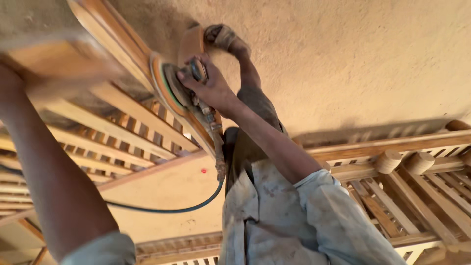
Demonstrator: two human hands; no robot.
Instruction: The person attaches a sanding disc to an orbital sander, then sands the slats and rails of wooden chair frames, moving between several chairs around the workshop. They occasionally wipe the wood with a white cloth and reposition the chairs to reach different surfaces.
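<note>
- The left hand [10, 86] is seen at the left edge, against a blurred wooden frame [64, 59]; whether it is closed or spread cannot be told.
- The frame is judged stiff and rather heavy (its rails [122, 39] give the safest hold).
- The sander [174, 88] lies pressed on a rail at the upper middle, and the right hand [208, 88] is closed around its body.
- It is judged compact and vibrating, trailed by a hose [162, 210].

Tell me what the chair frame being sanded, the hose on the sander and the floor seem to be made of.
Chair frame: bare pale wood, visible grain, unfinished and dusty. Hose: smooth dark blue-green, probably rubber or plastic, curving freely. Floor: looks like packed sand or sawdust, tan and grainy.
</note>
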